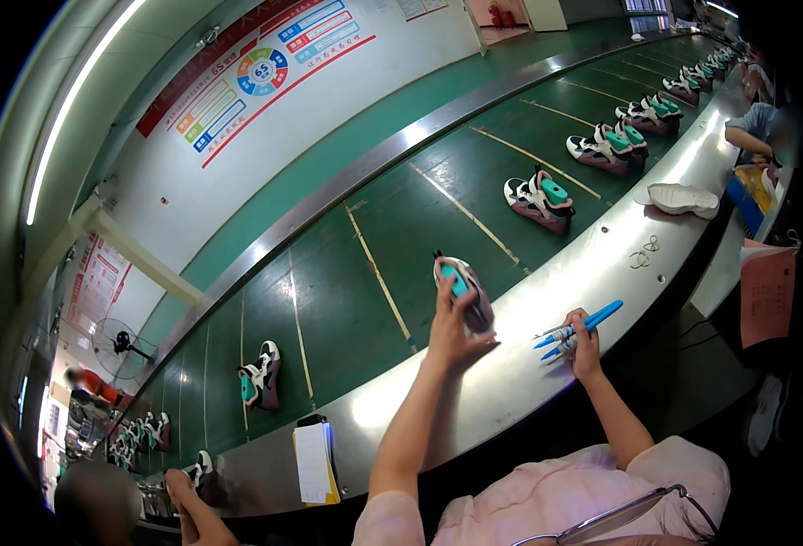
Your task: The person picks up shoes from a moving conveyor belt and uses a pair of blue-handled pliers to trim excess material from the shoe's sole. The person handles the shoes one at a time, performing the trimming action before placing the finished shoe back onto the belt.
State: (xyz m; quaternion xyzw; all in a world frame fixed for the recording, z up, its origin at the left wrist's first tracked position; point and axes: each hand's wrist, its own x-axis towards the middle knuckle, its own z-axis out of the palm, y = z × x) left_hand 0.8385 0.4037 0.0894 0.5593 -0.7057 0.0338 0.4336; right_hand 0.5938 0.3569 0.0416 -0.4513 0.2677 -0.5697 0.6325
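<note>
My left hand grips a sneaker with a teal insert, lifted over the near edge of the green conveyor belt. Its fingers lie across the shoe's opening and teal part. To the right, my right hand is closed around several blue pens above the metal ledge. White wrapping shows on the pens' lower parts. Closest to the left hand on the belt are a white, black and mauve sneaker at the right and a similar sneaker at the left.
More sneakers line the belt at far right. A pale shoe sole and thin loops lie on the ledge. A paper pad is at left. A co-worker's hand is near a shoe; another person's arm is at right.
</note>
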